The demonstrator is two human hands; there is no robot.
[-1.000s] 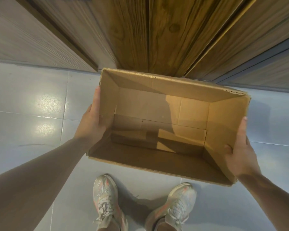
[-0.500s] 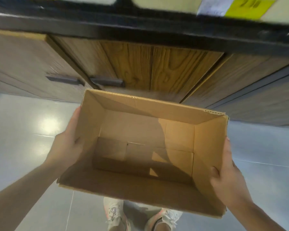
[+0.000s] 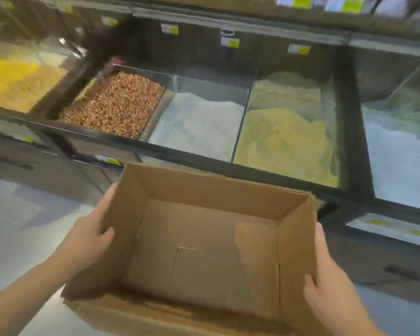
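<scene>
Plain brown corrugated cardboard box (image 3: 214, 190), top open, held up just in front of glass-fronted bins (image 3: 250, 93). Left hand (image 3: 87, 238) grips the left wall, thumb inside; right hand (image 3: 325, 282) grips the right wall likewise. Bins hold brown nuts (image 3: 114, 105), white grains (image 3: 199, 124), yellow meal (image 3: 284, 141). Yellow-white labels (image 3: 298, 49) too blurred to read.

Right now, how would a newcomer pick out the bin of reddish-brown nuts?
Look past the open brown cardboard box to the row of black-framed glass bins. The nut bin sits between yellow grains and white powder; it alone holds small reddish-brown kernels.
</scene>
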